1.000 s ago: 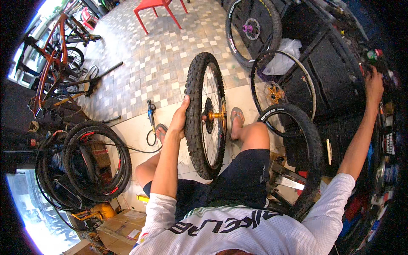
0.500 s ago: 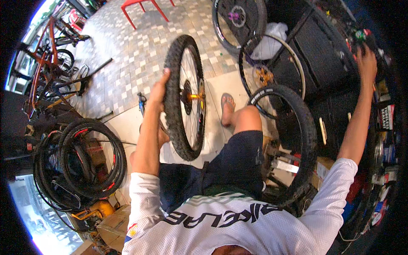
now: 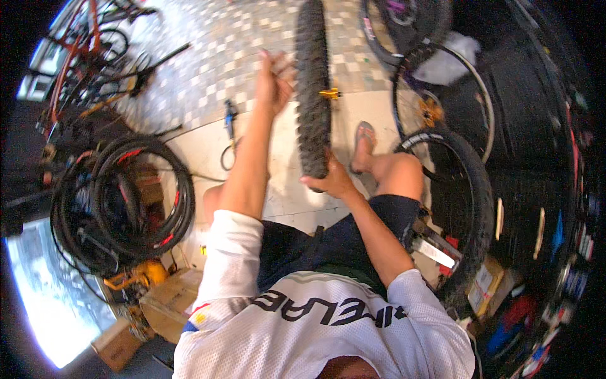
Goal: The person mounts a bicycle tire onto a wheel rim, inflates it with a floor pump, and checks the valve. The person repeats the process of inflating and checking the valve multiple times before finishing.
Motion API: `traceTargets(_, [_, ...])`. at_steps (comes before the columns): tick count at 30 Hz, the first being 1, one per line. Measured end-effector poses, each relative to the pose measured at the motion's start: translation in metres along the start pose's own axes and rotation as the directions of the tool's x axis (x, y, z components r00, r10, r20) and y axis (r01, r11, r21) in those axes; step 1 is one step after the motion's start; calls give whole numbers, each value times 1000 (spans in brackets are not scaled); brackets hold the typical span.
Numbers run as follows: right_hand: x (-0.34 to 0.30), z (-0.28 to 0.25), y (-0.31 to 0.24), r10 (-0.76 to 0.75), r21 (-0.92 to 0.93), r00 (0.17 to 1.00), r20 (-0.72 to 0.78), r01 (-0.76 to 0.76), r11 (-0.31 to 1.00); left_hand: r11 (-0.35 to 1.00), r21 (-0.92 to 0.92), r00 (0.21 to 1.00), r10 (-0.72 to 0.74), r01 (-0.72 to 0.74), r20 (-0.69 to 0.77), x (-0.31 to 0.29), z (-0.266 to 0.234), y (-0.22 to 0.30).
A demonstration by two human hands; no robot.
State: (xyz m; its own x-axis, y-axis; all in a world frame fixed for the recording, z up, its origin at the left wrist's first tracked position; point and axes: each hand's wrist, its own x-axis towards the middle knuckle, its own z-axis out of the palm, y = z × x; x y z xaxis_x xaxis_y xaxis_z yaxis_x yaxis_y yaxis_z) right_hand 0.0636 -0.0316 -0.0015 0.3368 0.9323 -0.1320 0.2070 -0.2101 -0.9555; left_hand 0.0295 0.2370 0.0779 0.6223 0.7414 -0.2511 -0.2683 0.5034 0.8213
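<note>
A bicycle wheel with a black knobby tire [image 3: 312, 88] stands upright in front of me, seen nearly edge-on, and its top reaches the upper rim of the view. A gold hub end [image 3: 329, 93] sticks out on its right side. My right hand [image 3: 333, 180] grips the tire at its near lower end, thumb to the left. Just left of the tire, my left hand [image 3: 275, 85] is raised with fingers apart and somewhat blurred, holding nothing; a small gap separates it from the tread.
Loose tires [image 3: 142, 196] lie heaped at left above cardboard boxes [image 3: 167, 303]. On the right lean another tire [image 3: 476, 189] and a bare rim [image 3: 489, 120]. A blue-ended hose tool [image 3: 230, 117] rests on the floor. Bikes [image 3: 82, 69] stand far left.
My right hand has come from the dark shelf at right down to the tire. My left hand has left the tread. The wheel has turned edge-on and shifted up and right in view.
</note>
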Motion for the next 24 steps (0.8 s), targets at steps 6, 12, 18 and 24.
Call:
traceTargets(6, [82,-11,-43,-14,197,991,-135,41,980,779,619,993,-120,103,-15,-112,-116,-12])
traceTargets(12, [175,-77,-99,-75,199,952,-298,138,970,850,472,804,106,232,-585,-123,-285,12])
traceTargets(18, [252,-139,-111,39,346,986,-160,19,938,379,762,769,172,525,-616,-56,-476,-149])
traceTargets(24, [258,-247,-89,108,269,944,-311,-21,963,306,672,678,105,674,-727,73,-509,-223])
